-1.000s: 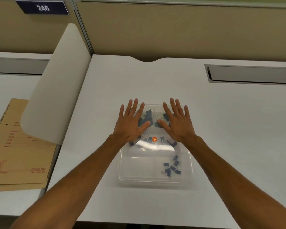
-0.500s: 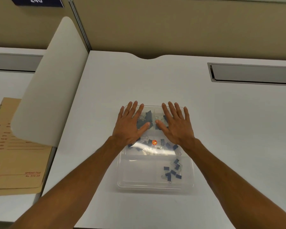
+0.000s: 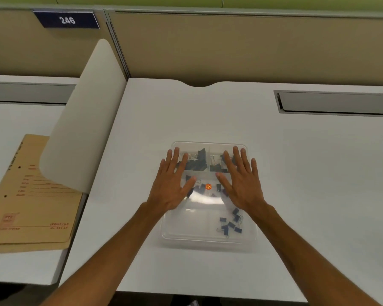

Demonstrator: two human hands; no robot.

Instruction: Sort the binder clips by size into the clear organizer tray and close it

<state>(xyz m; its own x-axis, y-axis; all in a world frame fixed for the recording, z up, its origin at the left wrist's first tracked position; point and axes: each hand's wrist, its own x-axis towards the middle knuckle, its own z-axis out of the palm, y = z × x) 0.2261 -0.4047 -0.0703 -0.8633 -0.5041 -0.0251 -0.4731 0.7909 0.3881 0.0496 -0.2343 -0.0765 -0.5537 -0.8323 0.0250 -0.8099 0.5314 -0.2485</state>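
Observation:
The clear organizer tray [image 3: 192, 230] lies on the white desk with its clear lid down over the compartments. Large dark binder clips [image 3: 198, 162] fill the two far compartments, mid-size ones [image 3: 200, 188] the middle row, and small blue clips [image 3: 230, 224] the near right compartment. An orange sticker [image 3: 208, 186] sits at the lid's centre. My left hand [image 3: 171, 184] lies flat on the lid's left half, fingers spread. My right hand [image 3: 241, 180] lies flat on the right half, fingers spread. Neither hand holds anything.
A curved white divider panel [image 3: 84, 120] stands at the desk's left edge. A tan file folder [image 3: 31, 195] lies on the neighbouring desk. A grey cable hatch [image 3: 334, 102] is set into the desk at the far right. Beige partition walls close off the back.
Both hands have slid a little apart on the lid, toward its left and right sides. The camera view has shifted slightly; the tray has stayed where it was.

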